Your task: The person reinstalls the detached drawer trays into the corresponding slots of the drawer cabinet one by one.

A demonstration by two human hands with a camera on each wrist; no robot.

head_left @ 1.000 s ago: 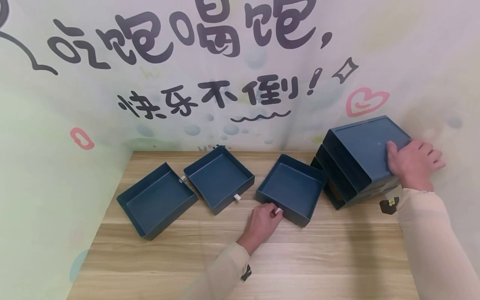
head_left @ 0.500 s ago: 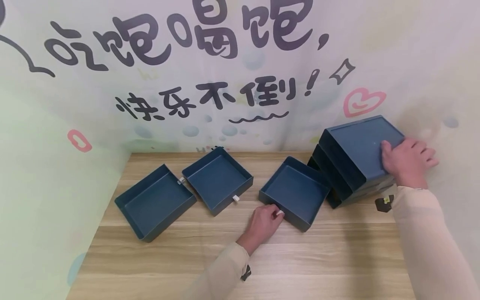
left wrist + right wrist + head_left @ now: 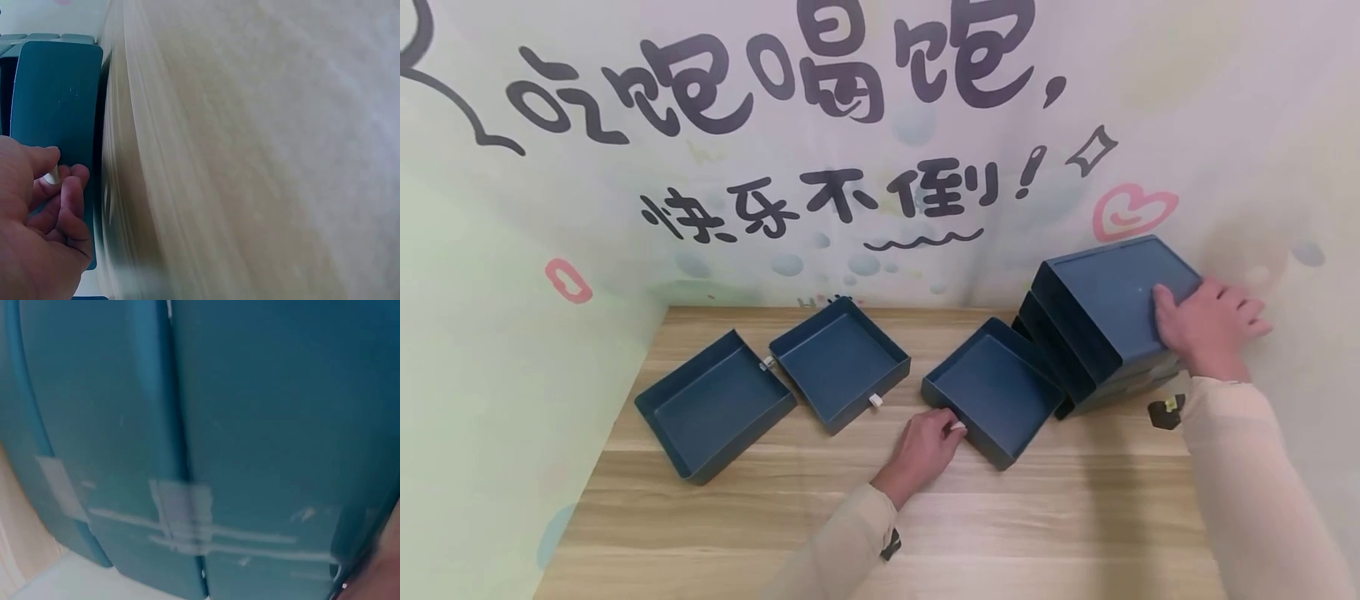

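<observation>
Obliquely placed: drawer (image 3: 992,392) between the left hand (image 3: 921,450) and the cabinet (image 3: 1131,292).
The drawer lies on the table (image 3: 1000,529), far side at the cabinet's lower front; any entry cannot be told. The left hand, nearer, pinches its white tab (image 3: 958,426) from the near left. The right hand (image 3: 1208,327) rests on the cabinet top, fingers extended past its edge.

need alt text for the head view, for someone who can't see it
A person's left hand pinches the white pull tab of an empty blue drawer beside a blue drawer cabinet, while the right hand rests on the cabinet's top. Two more empty drawers lie to the left on a wood-grain table, before a wall with Chinese lettering.
</observation>
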